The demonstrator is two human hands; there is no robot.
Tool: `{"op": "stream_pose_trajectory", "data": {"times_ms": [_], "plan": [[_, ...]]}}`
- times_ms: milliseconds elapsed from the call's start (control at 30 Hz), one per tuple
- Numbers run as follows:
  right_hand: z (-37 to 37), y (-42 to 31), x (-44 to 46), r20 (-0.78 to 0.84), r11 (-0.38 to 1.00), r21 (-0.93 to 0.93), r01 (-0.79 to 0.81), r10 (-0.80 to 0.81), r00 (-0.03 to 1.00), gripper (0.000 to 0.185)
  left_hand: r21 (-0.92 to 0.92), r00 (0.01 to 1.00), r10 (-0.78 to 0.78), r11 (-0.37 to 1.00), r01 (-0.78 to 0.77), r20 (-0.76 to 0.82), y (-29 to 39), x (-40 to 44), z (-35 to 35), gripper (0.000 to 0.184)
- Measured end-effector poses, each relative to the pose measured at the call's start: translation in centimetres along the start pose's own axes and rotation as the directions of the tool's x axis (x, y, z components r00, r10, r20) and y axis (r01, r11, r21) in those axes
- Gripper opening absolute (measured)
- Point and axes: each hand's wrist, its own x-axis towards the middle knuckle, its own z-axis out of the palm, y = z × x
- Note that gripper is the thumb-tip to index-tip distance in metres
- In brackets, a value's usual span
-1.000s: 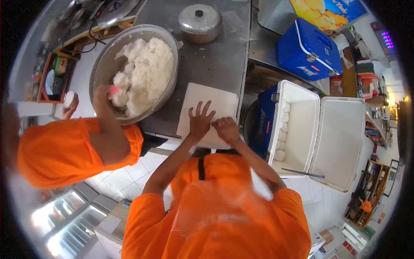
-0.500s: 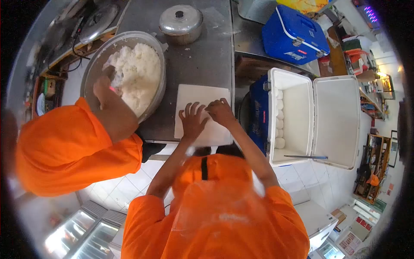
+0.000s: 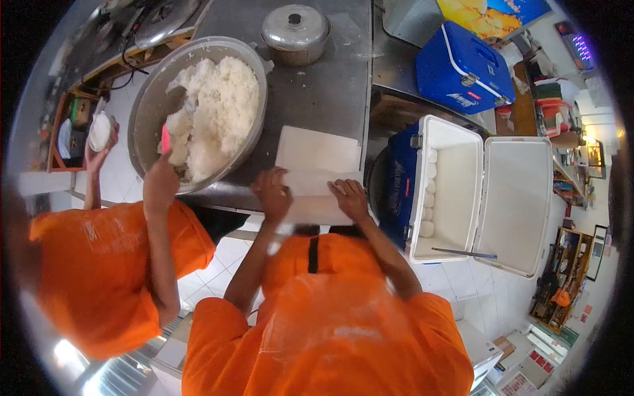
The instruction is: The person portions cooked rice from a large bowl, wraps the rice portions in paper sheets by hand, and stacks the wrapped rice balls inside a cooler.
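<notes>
Lying in a grey round tub (image 3: 142,119), white rice (image 3: 228,99) is seen; white rounded lumps (image 3: 429,199) are lined inside an open blue-and-white cooler (image 3: 459,204). Above the dark metal surface (image 3: 323,99), a thin white sheet (image 3: 310,184) is gripped by curled left (image 3: 272,195) and right hands (image 3: 351,200).

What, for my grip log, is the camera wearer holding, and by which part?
A white sheet: left hand at its left side, right hand at its right.

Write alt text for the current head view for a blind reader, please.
The person's left hand and right hand handle a thin white sheet over a white rectangular pad on a dark metal table. Another person's hand holds a pink utensil at a round grey tub of lumpy white food; an open blue cooler stands right.
</notes>
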Motion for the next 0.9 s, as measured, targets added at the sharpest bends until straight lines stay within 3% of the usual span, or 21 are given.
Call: {"op": "stream_pose_trajectory", "data": {"times_ms": [67,133,167,200,233,267,300,333,367,400,433,500,533,567,600,633,667,733,800,867,900], "plan": [[-2.2,-0.3,0.7,0.006,0.998,0.057,-0.006,0.006,1.0,0.04,-0.164,0.955,0.241,0.963,-0.213,0.171,2.9,-1.0,1.9,0.047],[-3.0,-0.9,1.4,0.004,0.994,0.113,-0.007,0.007,1.0,0.037,-0.279,0.895,0.305,0.936,-0.217,0.327,4.3,-1.3,4.1,0.045],[-3.0,-1.2,1.5,-0.011,0.879,0.427,-0.213,0.24,0.971,0.033,-0.277,0.9,0.298,0.937,-0.212,0.319,4.1,-1.3,4.8,0.045],[-3.0,-1.2,1.5,0.053,0.625,0.69,-0.364,0.458,0.887,0.029,-0.322,0.931,0.247,0.934,-0.155,0.268,3.4,-1.5,5.7,0.044],[-2.1,-0.5,1.0,0.055,0.624,0.69,-0.368,0.461,0.886,0.029,-0.37,0.954,0.196,0.923,-0.101,0.228,2.5,-2.0,6.7,0.044],[-0.5,0.3,0.5,0.223,0.489,0.688,-0.535,0.559,0.798,0.02,-0.37,0.95,0.203,0.923,-0.104,0.239,0.7,-2.4,7.1,0.044],[0.8,1.6,0.7,0.374,0.342,0.658,-0.671,0.625,0.685,0.012,-0.462,0.931,0.066,0.879,0.116,0.359,-2.0,-1.9,7.8,0.039],[1.2,2.8,1.6,0.359,0.342,0.667,-0.662,0.632,0.687,0.012,-0.516,0.874,-0.051,0.79,0.331,0.483,-2.9,-0.3,7.7,0.035],[1.5,3.9,2.2,0.41,0.483,0.53,-0.697,0.574,0.709,0.014,-0.516,0.876,-0.044,0.793,0.323,0.48,-3.1,0.7,8.0,0.035],[1.7,4.4,2.4,0.478,0.611,0.376,-0.697,0.517,0.711,0.017,-0.411,0.94,0.017,0.902,0.133,0.342,-2.4,1.6,6.9,0.029],[0.8,3.6,3.1,0.485,0.604,0.377,-0.702,0.517,0.705,0.017,-0.263,0.971,0.106,0.964,-0.047,0.215,-2.3,1.8,6.3,0.024],[-1.2,2.9,5.6,-0.01,0.969,0.187,-0.159,0.164,0.986,0.019,-0.26,0.94,0.261,0.944,-0.202,0.22,-2.0,3.3,5.7,0.022],[0.1,3.5,4.1,-0.013,0.968,0.187,-0.165,0.171,0.985,0.019,-0.262,0.883,0.406,0.901,-0.345,0.234,-2.1,3.2,5.8,0.02],[1.8,4.1,2.1,0.175,0.931,0.294,-0.217,0.17,0.97,0.02,-0.263,0.881,0.41,0.9,-0.349,0.235,-2.3,2.4,6.1,0.02],[3.2,4.8,1.0,0.346,0.883,0.383,-0.271,0.135,0.929,0.022,-0.141,0.84,0.382,0.924,-0.355,0.386,-3.0,1.1,7.0,0.022],[3.5,4.1,-0.3,0.284,0.873,0.425,-0.239,0.122,0.951,0.023,-0.019,0.784,0.322,0.929,-0.369,0.531,-3.5,-0.2,7.3,0.024],[2.1,3.0,-0.5,0.278,0.874,0.425,-0.235,0.121,0.953,0.023,-0.016,0.785,0.325,0.928,-0.373,0.527,-3.7,-0.9,6.9,0.024],[-1.9,0.7,-0.2,0.094,0.917,0.392,-0.075,0.041,0.995,0.021,-0.166,0.829,0.528,0.848,-0.503,0.185,-3.2,-2.6,5.1,0.031],[-0.7,0.8,-0.8,0.113,0.908,0.404,-0.113,0.074,0.991,0.025,-0.099,0.826,0.516,0.856,-0.508,0.226,-3.2,-3.6,4.6,0.035],[1.8,2.9,0.8,0.367,0.886,0.379,-0.267,0.121,0.922,0.029,-0.3,0.905,0.365,0.907,-0.294,0.217,-4.9,-2.2,6.3,0.03],[2.0,3.0,1.3,0.37,0.884,0.381,-0.272,0.124,0.921,0.029,-0.3,0.904,0.365,0.908,-0.293,0.222,-4.9,-1.1,5.9,0.03]]}}
